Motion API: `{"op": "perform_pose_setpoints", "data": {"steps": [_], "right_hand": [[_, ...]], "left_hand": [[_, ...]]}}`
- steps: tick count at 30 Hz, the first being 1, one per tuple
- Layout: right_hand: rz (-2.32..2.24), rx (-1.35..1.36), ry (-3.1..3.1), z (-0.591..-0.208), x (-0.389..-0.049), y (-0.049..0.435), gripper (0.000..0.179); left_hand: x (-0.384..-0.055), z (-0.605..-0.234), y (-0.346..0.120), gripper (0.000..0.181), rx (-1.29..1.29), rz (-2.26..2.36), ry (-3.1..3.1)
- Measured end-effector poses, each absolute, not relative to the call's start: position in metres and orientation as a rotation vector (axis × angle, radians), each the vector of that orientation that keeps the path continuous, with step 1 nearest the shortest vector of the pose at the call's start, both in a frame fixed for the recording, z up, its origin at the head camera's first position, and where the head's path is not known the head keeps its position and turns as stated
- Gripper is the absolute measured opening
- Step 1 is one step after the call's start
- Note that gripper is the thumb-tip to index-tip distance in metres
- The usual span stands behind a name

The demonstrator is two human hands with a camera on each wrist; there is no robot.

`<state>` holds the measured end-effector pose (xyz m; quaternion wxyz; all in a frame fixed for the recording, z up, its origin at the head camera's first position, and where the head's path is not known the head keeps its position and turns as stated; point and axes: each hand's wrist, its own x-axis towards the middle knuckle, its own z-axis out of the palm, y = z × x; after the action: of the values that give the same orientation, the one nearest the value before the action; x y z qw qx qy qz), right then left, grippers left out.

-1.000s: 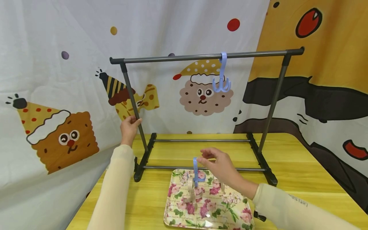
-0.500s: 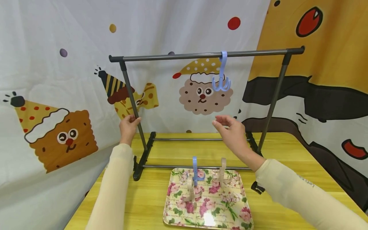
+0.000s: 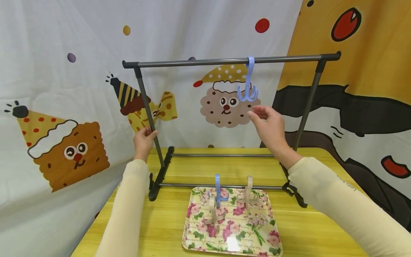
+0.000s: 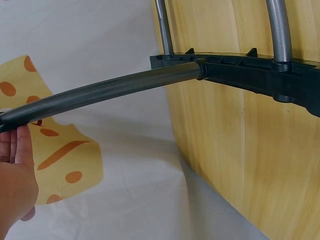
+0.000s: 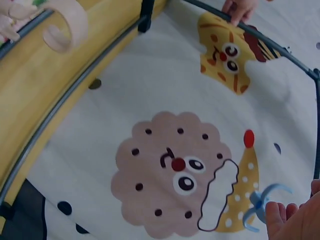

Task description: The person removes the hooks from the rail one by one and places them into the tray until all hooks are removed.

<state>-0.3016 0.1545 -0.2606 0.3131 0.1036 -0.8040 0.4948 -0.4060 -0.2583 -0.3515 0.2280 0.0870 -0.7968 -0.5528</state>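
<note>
A dark metal garment rack (image 3: pixel 196 63) stands on the table. My left hand (image 3: pixel 143 143) grips its left upright post (image 3: pixel 149 119) about halfway up; the left wrist view shows the fingers (image 4: pixel 22 142) against the dark tube (image 4: pixel 110 92). A blue four-way hook (image 3: pixel 248 84) hangs from the top bar, right of its middle. Just below and to the right of it is my right hand (image 3: pixel 269 126), fingers loosely bent and holding nothing. In the right wrist view the hook (image 5: pixel 257 202) is partly hidden behind that hand.
A floral tray (image 3: pixel 231 232) lies in front of the rack. On it stand another blue hook (image 3: pixel 218 191) and two beige hooks, one left (image 3: pixel 212 212) and one right (image 3: pixel 248 191). A printed cloth (image 3: pixel 192 32) hangs behind the table (image 3: pixel 321 228).
My right hand has risen from beside the tray's blue hook to just under the hanging blue hook, uncovering the right beige hook. My left hand stays on the post.
</note>
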Motion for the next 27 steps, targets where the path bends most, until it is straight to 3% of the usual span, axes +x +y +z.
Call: {"op": "perform_pose_setpoints", "data": {"steps": [15, 27], "right_hand": [[1.247, 0.102, -2.052, -0.205, -0.331, 0.154, 0.041], [1.255, -0.042, -2.118, -0.181, -0.353, 0.145, 0.051]], "left_hand": [[-0.411, -0.353, -0.261, 0.035, 0.232, -1.535, -2.19], [-0.41, -0.353, -0.261, 0.034, 0.223, -1.532, -2.181]]}}
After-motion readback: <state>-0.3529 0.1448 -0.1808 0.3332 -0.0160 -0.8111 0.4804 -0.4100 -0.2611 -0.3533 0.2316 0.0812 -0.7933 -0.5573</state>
